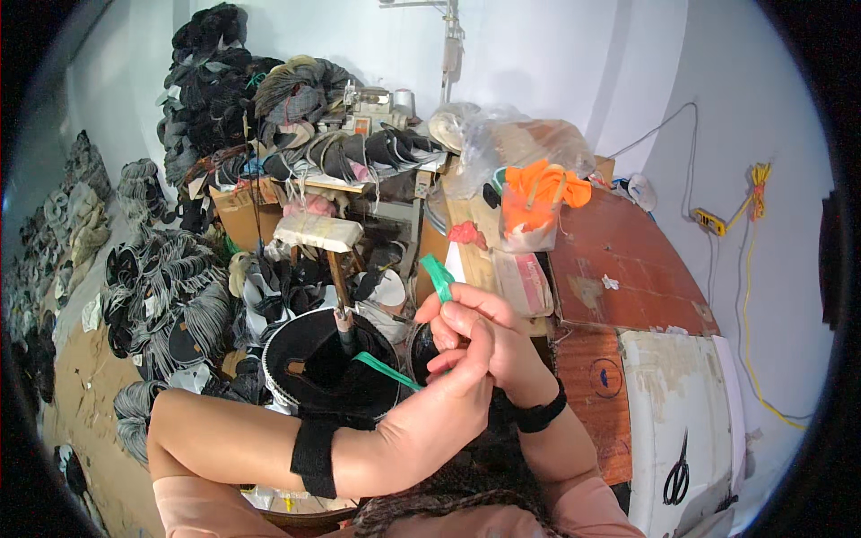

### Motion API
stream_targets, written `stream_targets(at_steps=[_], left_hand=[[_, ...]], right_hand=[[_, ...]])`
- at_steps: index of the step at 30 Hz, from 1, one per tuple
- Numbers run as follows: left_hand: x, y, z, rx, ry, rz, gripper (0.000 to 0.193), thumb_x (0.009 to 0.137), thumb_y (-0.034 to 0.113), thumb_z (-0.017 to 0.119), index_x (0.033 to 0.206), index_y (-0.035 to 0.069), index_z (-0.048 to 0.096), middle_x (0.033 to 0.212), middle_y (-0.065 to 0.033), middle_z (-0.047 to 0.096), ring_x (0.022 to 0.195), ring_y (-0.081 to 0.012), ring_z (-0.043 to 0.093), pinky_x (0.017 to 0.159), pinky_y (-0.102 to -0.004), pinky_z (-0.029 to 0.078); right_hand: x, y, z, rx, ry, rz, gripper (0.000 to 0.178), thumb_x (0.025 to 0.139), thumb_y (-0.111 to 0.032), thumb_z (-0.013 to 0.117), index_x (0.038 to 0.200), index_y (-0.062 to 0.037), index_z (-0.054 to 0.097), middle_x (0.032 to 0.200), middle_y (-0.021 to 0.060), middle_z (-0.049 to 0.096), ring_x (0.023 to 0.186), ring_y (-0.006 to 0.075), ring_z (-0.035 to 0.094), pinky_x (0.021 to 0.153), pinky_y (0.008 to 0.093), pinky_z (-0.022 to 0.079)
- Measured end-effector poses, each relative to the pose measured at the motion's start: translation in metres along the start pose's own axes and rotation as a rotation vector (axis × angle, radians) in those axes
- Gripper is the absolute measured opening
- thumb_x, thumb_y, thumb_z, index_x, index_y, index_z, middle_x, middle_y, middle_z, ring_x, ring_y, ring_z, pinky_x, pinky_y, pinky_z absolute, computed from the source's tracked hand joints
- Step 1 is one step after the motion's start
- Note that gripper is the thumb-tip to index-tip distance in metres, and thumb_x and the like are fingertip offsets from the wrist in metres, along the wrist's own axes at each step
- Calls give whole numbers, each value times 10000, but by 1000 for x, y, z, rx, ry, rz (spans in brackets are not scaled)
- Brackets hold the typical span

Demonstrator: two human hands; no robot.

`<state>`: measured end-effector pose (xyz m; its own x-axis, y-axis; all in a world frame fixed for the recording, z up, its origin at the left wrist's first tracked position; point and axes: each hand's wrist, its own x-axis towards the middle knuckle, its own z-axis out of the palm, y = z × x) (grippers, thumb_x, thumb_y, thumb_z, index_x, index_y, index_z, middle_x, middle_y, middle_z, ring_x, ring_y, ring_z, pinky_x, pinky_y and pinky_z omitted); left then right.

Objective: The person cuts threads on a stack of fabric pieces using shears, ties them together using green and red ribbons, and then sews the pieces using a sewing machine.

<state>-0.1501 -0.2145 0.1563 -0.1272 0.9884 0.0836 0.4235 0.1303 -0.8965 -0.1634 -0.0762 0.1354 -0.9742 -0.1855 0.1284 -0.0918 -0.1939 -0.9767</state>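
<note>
My left hand [439, 417] and my right hand [502, 345] are close together in front of me, fingers closed and overlapping. A green strip [436, 277] sticks up from the pinched fingertips, its end folded over. Another narrow length of green strip slants out toward the left beside my left hand. The part between the hands is hidden by my fingers. Both wrists wear black bands. Just beyond my left forearm stands a round, black container-like thing [285, 339] with a pale edge, and an upright post [345, 334] rises within it.
Piles of grey and black shoe-upper-like pieces [184, 300] fill the left. A white-topped stool [318, 233] and a sewing machine [369, 112] stand beyond. To the right are a clear bag with orange cloth [545, 193], a reddish-brown board [610, 260] and black scissors [678, 475] on a white panel.
</note>
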Motion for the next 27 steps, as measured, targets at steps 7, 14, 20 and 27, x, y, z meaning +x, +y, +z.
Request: stream_targets(at_steps=[7, 14, 20, 27], left_hand=[[8, -46, 52, -1062, 108, -487, 286, 775, 297, 637, 815, 16, 603, 616, -110, 592, 638, -309, 610, 670, -421, 445], [45, -62, 118, -1804, 400, -700, 358, 916, 298, 450, 858, -10, 623, 645, -94, 604, 650, -246, 593, 678, -361, 479], [24, -94, 152, -2246, 89, -1112, 431, 939, 409, 453, 778, 36, 597, 552, 22, 430, 458, -74, 372, 432, -237, 277], [8, -95, 102, -1424, 205, -877, 580, 764, 398, 707, 1063, -67, 534, 671, -123, 612, 614, -160, 591, 555, -308, 465]], right_hand=[[27, -29, -12, -442, 379, -589, 186, 944, -104, 466, 1041, 4, 583, 823, 35, 563, 844, 121, 549, 794, 265, 438], [58, -26, -10, -855, 460, -878, 266, 919, -52, 487, 1166, 34, 535, 1026, 122, 585, 943, 169, 569, 814, 292, 465], [45, 55, 12, -820, 431, -389, 276, 895, -80, 499, 1137, 45, 545, 952, 214, 613, 860, 319, 619, 752, 362, 489], [74, 90, -4, -731, 264, -154, 184, 866, -43, 444, 960, 27, 586, 646, 45, 563, 636, 115, 547, 561, 277, 426]])
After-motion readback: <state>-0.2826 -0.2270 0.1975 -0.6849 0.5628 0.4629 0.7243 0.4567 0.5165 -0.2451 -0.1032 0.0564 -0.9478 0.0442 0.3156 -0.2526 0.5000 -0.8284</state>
